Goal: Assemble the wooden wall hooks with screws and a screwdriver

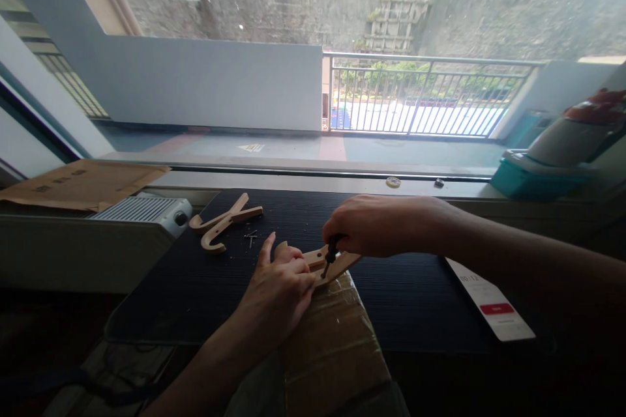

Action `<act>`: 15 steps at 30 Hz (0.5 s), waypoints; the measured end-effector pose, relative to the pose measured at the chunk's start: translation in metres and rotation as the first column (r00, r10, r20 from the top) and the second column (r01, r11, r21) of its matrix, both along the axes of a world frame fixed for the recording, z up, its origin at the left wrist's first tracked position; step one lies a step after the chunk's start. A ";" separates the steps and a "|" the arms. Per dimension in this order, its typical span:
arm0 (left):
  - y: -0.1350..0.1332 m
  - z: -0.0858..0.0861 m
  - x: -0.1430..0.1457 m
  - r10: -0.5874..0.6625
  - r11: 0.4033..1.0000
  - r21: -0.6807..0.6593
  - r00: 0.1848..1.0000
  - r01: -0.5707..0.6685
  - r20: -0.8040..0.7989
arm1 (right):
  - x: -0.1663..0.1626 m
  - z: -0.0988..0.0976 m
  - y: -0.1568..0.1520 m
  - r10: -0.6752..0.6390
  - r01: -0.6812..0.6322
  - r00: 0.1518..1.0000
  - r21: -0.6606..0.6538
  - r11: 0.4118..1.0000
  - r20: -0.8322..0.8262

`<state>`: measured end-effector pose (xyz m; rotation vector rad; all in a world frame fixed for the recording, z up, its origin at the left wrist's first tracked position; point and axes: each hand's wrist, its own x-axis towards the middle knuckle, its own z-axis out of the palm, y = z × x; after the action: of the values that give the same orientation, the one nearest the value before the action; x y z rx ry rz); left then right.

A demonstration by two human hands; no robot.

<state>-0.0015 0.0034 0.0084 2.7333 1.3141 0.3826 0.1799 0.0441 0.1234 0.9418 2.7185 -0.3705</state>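
At six o'clock from the middle of the view, a pale wooden piece (345,264) lies on the upper end of a tape-wrapped box (337,345); whether it is one part or two joined ones, I cannot tell. Reading the clock face from that wood, the left hand (283,280) comes in from eight o'clock and grips its left end, most fingers bent and pressed together over it while one finger sticks out toward twelve, apart from the rest; the thumb is hidden. The right hand (374,228) reaches over from two o'clock, fingers curled tight around a dark slim tool (331,251), though their far side cannot be seen; the tool slants down, its tip at the face of the wood. Between nine and ten o'clock, on the dark table (411,300), a few small screws (251,237) lie near two hooked wooden parts (229,220), one crossing the other. Further out that way stand a white heater (141,210) and a brown cardboard sheet (83,181) resting over it. A lit phone (499,309) lies between three and four o'clock. Along the window sill, a roll of tape (393,182) sits at one o'clock and a teal tub (528,176) at two.
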 end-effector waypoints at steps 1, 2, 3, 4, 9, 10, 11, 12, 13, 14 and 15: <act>0.000 0.000 0.000 0.001 1.000 -0.001 1.000 -0.001 -0.005 | 0.001 0.000 0.000 -0.006 0.006 1.000 -0.002 1.000 0.003; 0.000 0.000 0.000 0.002 1.000 0.000 1.000 -0.002 -0.010 | 0.001 0.000 0.000 -0.012 0.012 1.000 -0.005 1.000 0.008; 0.000 -0.001 0.000 0.003 1.000 0.003 1.000 -0.003 -0.014 | 0.000 0.000 -0.001 -0.016 0.016 1.000 -0.006 1.000 0.012; 0.000 -0.001 0.000 0.001 1.000 0.008 1.000 -0.001 -0.013 | 0.000 0.000 -0.002 -0.018 0.018 1.000 -0.005 1.000 0.019; -0.001 -0.001 0.000 -0.012 0.999 0.042 1.000 0.011 0.020 | -0.006 -0.002 -0.001 -0.042 0.041 0.999 0.026 0.999 0.026; -0.001 0.000 0.000 -0.009 0.999 0.041 1.000 0.009 0.019 | -0.006 -0.003 0.000 -0.044 0.044 0.999 0.030 0.999 0.025; -0.001 0.000 0.000 -0.005 0.999 0.039 1.000 0.005 0.015 | -0.006 -0.003 0.001 -0.050 0.049 0.998 0.031 0.998 0.028; -0.002 0.000 0.000 -0.001 0.999 0.035 1.000 0.001 0.009 | -0.005 -0.004 0.002 -0.057 0.056 0.998 0.035 0.998 0.033; -0.002 0.001 0.000 0.002 1.000 0.030 1.000 -0.002 0.002 | -0.005 -0.004 0.003 -0.060 0.059 0.998 0.039 0.998 0.033; -0.002 0.001 0.000 0.003 1.000 0.024 1.000 -0.003 -0.004 | -0.004 -0.003 0.003 -0.060 0.059 0.998 0.045 0.997 0.024; -0.002 0.001 0.000 0.005 1.000 0.018 1.000 -0.005 -0.009 | -0.004 -0.001 0.002 -0.053 0.052 0.999 0.050 0.997 0.008</act>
<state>-0.0012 0.0015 0.0098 2.7503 1.3266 0.3845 0.1762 0.0466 0.1220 1.0269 2.7106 -0.3090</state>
